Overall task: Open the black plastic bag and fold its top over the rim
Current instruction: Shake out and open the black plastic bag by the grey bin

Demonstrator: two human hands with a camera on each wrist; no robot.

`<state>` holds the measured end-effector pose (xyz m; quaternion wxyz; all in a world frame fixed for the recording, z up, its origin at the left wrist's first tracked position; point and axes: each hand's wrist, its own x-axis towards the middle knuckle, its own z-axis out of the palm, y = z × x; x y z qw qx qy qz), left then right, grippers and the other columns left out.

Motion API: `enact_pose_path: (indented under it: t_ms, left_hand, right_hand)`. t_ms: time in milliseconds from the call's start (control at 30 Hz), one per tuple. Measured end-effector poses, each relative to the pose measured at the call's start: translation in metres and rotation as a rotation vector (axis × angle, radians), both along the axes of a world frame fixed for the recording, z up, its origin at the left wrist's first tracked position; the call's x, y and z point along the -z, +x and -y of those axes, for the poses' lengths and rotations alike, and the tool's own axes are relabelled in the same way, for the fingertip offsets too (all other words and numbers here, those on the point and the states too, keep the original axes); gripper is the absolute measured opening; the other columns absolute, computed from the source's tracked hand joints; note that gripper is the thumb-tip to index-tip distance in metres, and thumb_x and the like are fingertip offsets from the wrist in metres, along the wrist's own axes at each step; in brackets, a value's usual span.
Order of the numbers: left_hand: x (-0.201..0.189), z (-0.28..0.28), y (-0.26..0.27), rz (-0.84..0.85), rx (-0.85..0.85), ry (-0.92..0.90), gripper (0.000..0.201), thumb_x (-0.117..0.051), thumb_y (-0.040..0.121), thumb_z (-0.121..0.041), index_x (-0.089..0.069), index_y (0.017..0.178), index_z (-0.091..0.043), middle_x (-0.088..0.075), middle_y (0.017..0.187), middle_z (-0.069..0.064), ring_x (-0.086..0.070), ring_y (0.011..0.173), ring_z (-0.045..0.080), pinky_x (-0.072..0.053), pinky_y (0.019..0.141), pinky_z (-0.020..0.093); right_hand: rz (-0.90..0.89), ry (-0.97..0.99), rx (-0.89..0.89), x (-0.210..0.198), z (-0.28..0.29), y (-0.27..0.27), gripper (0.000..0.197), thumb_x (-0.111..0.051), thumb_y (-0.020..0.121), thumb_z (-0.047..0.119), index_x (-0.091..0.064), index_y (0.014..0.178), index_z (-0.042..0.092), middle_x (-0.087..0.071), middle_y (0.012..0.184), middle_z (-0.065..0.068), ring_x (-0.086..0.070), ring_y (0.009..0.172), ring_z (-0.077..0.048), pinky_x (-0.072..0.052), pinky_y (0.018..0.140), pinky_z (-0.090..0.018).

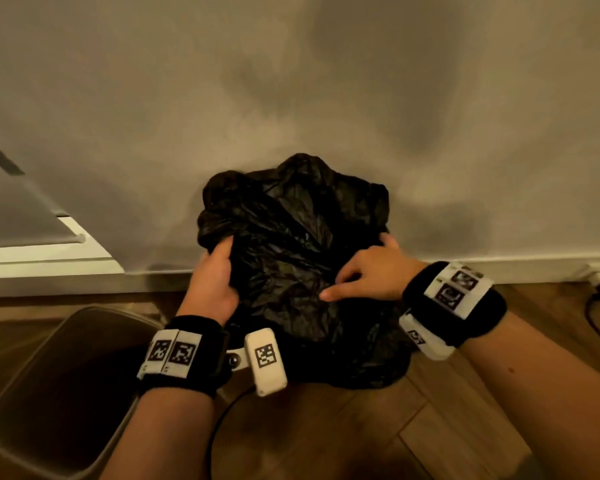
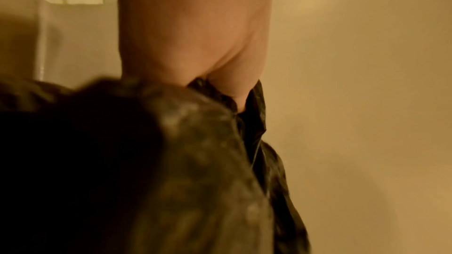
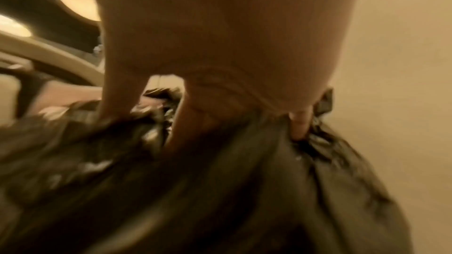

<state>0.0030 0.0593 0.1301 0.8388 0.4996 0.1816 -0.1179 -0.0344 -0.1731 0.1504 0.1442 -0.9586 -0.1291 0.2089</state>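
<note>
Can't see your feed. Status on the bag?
Left hand and right hand both gripping black bag. Bag top bunched, not over any rim. Nothing in the way.

Crinkled glossy black plastic bag (image 1: 291, 244); smooth wood-plank floor (image 1: 447, 410); matt wall (image 1: 291, 81).

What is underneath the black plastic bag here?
Wood floor shows around the black plastic bag. The crumpled plastic hides any bin or rim beneath it. Both hands, left hand and right hand, grip it.
</note>
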Motion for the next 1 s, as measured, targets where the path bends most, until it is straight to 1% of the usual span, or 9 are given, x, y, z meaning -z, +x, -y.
enact_pose_path:
  t_ms: [100, 200, 300, 367, 433, 567, 767, 867, 1000]
  left_hand:
    - [-0.001, -0.016, 0.003, 0.015, -0.113, 0.071, 0.044, -0.053, 0.096, -0.031, -0.053, 0.135, -0.010, -0.062, 0.130, 0.013, -0.067, 0.098, 0.018, -0.054, 0.075, 0.032]
    - [-0.001, -0.020, 0.001, 0.024, -0.123, 0.060, 0.045, -0.054, 0.095, -0.036, -0.054, 0.132, -0.011, -0.062, 0.131, 0.012, -0.067, 0.096, 0.017, -0.054, 0.075, 0.032]
    - [0.000, -0.017, -0.002, -0.012, -0.061, -0.013, 0.037, -0.061, 0.091, -0.039, -0.063, 0.121, -0.018, -0.070, 0.117, 0.007, -0.069, 0.102, 0.023, -0.054, 0.074, 0.034]
    - [0.001, -0.010, -0.004, -0.012, -0.032, 0.013, 0.043, -0.062, 0.090, -0.039, -0.060, 0.127, -0.017, -0.070, 0.117, 0.007, -0.067, 0.105, 0.026, -0.055, 0.072, 0.034]
    - [-0.002, 0.002, -0.007, -0.004, 0.027, 0.084, 0.048, -0.061, 0.091, -0.042, -0.055, 0.132, -0.018, -0.068, 0.120, 0.006, -0.066, 0.106, 0.026, -0.055, 0.073, 0.034]
    - [-0.014, 0.024, -0.016, 0.030, 0.301, 0.208, 0.067, -0.068, 0.080, -0.055, -0.051, 0.137, -0.025, -0.065, 0.128, -0.001, -0.064, 0.112, 0.019, -0.052, 0.091, 0.035]
    - [-0.027, 0.034, -0.027, 0.184, 0.301, 0.435, 0.031, -0.069, 0.088, -0.017, -0.065, 0.117, -0.011, -0.074, 0.105, 0.005, -0.072, 0.092, 0.019, -0.058, 0.070, 0.025]
    - [-0.032, 0.010, -0.020, 0.062, 0.162, 0.191, 0.025, -0.056, 0.087, -0.007, -0.066, 0.109, -0.006, -0.074, 0.090, 0.009, -0.073, 0.077, 0.023, -0.058, 0.067, 0.031]
    - [-0.036, 0.001, -0.022, 0.030, 0.137, -0.026, 0.029, -0.050, 0.090, -0.019, -0.078, 0.087, -0.010, -0.076, 0.085, 0.008, -0.074, 0.072, 0.023, -0.053, 0.070, 0.033]
  right_hand:
    - [0.017, 0.554, 0.230, -0.018, 0.041, 0.006, 0.037, -0.066, 0.069, 0.061, -0.078, 0.082, 0.029, -0.075, 0.083, 0.009, -0.066, 0.092, -0.014, -0.039, 0.107, -0.045]
    - [0.288, 1.039, 0.599, -0.020, 0.076, 0.011, 0.051, -0.082, 0.055, 0.054, -0.073, 0.097, 0.027, -0.073, 0.101, 0.003, -0.064, 0.103, -0.011, -0.045, 0.103, -0.037]
    - [0.010, 1.032, 0.747, 0.006, 0.076, 0.009, 0.098, -0.086, 0.053, 0.049, -0.037, 0.138, 0.048, -0.043, 0.143, -0.003, -0.050, 0.125, -0.026, -0.046, 0.095, -0.048]
    - [-0.312, 1.169, 0.695, 0.019, 0.053, 0.004, 0.111, -0.089, 0.052, 0.037, -0.029, 0.146, 0.040, -0.053, 0.140, -0.006, -0.061, 0.113, -0.031, -0.054, 0.083, -0.045]
    - [-0.447, 1.322, 0.627, 0.018, 0.029, 0.004, 0.102, -0.089, 0.053, 0.031, -0.041, 0.143, 0.023, -0.068, 0.122, -0.008, -0.070, 0.100, -0.026, -0.058, 0.073, -0.037]
    - [-0.418, 1.384, 0.532, 0.003, -0.005, 0.014, 0.053, -0.063, 0.087, 0.023, -0.047, 0.138, 0.022, -0.066, 0.126, -0.006, -0.067, 0.108, -0.021, -0.055, 0.091, -0.035]
    - [-0.264, 1.259, 0.644, 0.013, -0.003, 0.019, 0.038, -0.060, 0.090, 0.006, -0.058, 0.127, 0.010, -0.073, 0.107, -0.007, -0.071, 0.095, -0.024, -0.056, 0.088, -0.036]
    - [-0.110, 1.343, 0.865, 0.011, 0.026, 0.025, 0.032, -0.048, 0.090, 0.000, -0.060, 0.120, 0.002, -0.075, 0.074, -0.005, -0.071, 0.062, -0.017, -0.060, 0.062, -0.027]
    - [-0.276, 1.498, 0.926, 0.009, 0.043, 0.021, 0.034, -0.040, 0.090, 0.015, -0.063, 0.115, 0.011, -0.071, 0.089, -0.010, -0.070, 0.073, -0.022, -0.058, 0.070, -0.031]
